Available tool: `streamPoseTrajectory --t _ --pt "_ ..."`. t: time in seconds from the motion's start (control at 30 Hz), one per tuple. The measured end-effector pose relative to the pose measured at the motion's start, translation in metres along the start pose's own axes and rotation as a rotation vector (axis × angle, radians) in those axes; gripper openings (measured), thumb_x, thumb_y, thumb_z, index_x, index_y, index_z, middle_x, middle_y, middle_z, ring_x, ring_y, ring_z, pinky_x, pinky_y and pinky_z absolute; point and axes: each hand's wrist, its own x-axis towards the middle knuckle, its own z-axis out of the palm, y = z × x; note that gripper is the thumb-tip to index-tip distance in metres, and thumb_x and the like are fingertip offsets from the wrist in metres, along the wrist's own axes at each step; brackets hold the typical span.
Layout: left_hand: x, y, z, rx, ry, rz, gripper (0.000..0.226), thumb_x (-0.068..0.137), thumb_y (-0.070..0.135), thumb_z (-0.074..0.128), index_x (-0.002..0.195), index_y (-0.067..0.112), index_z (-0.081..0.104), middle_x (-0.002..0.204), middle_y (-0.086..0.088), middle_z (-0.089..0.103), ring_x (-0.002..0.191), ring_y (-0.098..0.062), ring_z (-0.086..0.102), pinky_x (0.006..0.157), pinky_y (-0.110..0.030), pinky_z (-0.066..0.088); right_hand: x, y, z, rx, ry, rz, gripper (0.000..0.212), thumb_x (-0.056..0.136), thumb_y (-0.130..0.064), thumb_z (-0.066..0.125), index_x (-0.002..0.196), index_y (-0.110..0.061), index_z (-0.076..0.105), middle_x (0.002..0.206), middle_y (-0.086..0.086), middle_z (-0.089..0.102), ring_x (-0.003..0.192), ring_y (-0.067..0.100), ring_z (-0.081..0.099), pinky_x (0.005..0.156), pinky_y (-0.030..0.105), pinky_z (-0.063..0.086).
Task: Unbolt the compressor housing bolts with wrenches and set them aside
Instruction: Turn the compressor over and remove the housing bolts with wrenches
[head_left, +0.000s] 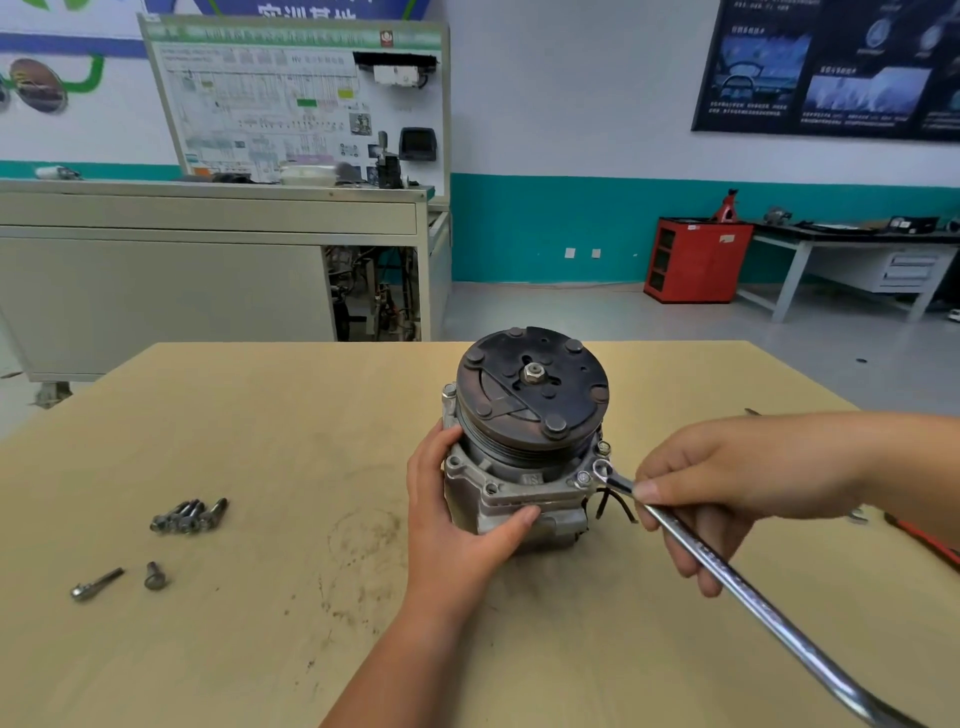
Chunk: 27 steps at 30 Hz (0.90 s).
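Observation:
A grey compressor (519, 457) stands upright on the wooden table (260, 623), its dark clutch disc (532, 387) facing up. My left hand (457, 519) grips the housing from the left, thumb across its front. My right hand (727, 493) holds a long chrome wrench (727, 571) near its head. The wrench's ring end (602, 469) sits at the housing's right flange, between two bolts (583, 478) still in the flange. Several removed bolts (189, 516) lie in a pile at the left. Two more bolts (96, 584) lie nearer the front left.
A red-handled tool (924, 545) lies partly hidden behind my right forearm at the table's right edge. Black wires (615, 506) hang from the compressor's right side. Beyond the table stand a grey workbench (208, 260) and a red cabinet (696, 260).

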Motion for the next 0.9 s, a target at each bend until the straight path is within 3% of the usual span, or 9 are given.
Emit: streamPoseTrajectory --t 0.3,0.33,0.4,0.47,0.53,0.6,0.7,0.77,0.9 --pt "0.001 -0.001 0.000 -0.001 0.001 0.017 0.078 0.055 0.044 0.078 0.119 0.064 0.039 0.136 -0.001 0.046 0.128 -0.022 0.046 0.105 -0.050 0.040 0.009 -0.003 0.020 0.146 0.026 0.040 0.030 0.099 -0.030 0.040 0.079 -0.012 0.054 0.057 0.003 0.064 0.050 0.016 0.065 0.049 0.021 0.051" --pt "0.001 -0.001 0.000 -0.001 -0.002 0.015 0.078 0.055 0.044 0.078 0.119 0.064 0.039 0.136 -0.001 0.046 0.128 -0.022 0.046 0.105 -0.050 0.040 0.007 -0.006 0.014 0.063 0.045 0.058 0.030 0.098 -0.031 0.042 0.078 -0.013 0.054 0.054 0.000 0.063 0.047 0.015 0.063 0.049 0.021 0.051" --pt "0.001 0.000 0.000 0.004 -0.006 0.008 0.078 0.055 0.044 0.077 0.118 0.066 0.038 0.136 0.000 0.046 0.129 -0.021 0.045 0.106 -0.049 0.040 0.005 -0.014 0.002 -0.340 0.157 0.065 0.029 0.095 -0.038 0.046 0.076 -0.018 0.056 0.053 -0.006 0.061 0.048 0.009 0.059 0.052 0.019 0.047" --pt "0.001 0.000 0.000 0.009 -0.008 0.008 0.078 0.054 0.044 0.077 0.118 0.066 0.038 0.136 0.001 0.046 0.129 -0.020 0.045 0.107 -0.049 0.039 0.004 -0.022 -0.008 -0.886 0.345 0.005 0.027 0.091 -0.050 0.047 0.076 -0.029 0.055 0.062 -0.012 0.058 0.059 0.002 0.053 0.059 0.022 0.042" --pt "0.001 0.000 0.000 0.011 -0.007 0.014 0.078 0.054 0.045 0.077 0.118 0.066 0.038 0.135 0.000 0.046 0.128 -0.020 0.045 0.107 -0.048 0.039 0.006 -0.028 -0.014 -1.125 0.470 -0.086 0.022 0.090 -0.053 0.046 0.084 -0.034 0.056 0.073 -0.012 0.053 0.070 0.005 0.048 0.067 0.028 0.044" --pt "0.000 0.001 -0.001 0.008 -0.009 0.008 0.077 0.054 0.045 0.077 0.118 0.066 0.038 0.135 0.000 0.046 0.128 -0.020 0.045 0.107 -0.048 0.039 0.003 -0.028 -0.020 -0.974 0.352 -0.061 0.019 0.090 -0.049 0.049 0.083 -0.035 0.060 0.072 -0.012 0.058 0.069 0.006 0.053 0.069 0.029 0.047" --pt "0.000 0.000 0.000 0.007 -0.011 0.005 0.077 0.054 0.045 0.077 0.118 0.066 0.038 0.135 0.002 0.046 0.127 -0.018 0.046 0.106 -0.047 0.040 -0.004 -0.023 -0.015 -0.395 0.071 0.058 0.024 0.095 -0.034 0.049 0.080 -0.022 0.062 0.067 -0.006 0.067 0.064 0.009 0.066 0.062 0.024 0.053" --pt "0.000 0.000 0.000 -0.003 -0.010 0.004 0.078 0.055 0.044 0.077 0.118 0.065 0.038 0.136 0.001 0.046 0.128 -0.019 0.045 0.107 -0.048 0.039 -0.004 -0.016 -0.006 -0.156 0.044 0.068 0.027 0.099 -0.027 0.043 0.082 -0.012 0.057 0.065 0.000 0.068 0.061 0.015 0.069 0.054 0.021 0.052" --pt "0.000 -0.001 0.000 -0.014 -0.011 0.006 0.078 0.055 0.044 0.078 0.120 0.063 0.039 0.137 -0.001 0.045 0.129 -0.019 0.044 0.108 -0.048 0.039 0.003 -0.006 0.010 -0.005 0.127 0.019 0.029 0.099 -0.029 0.042 0.081 -0.010 0.055 0.057 0.000 0.064 0.051 0.015 0.065 0.048 0.019 0.049"
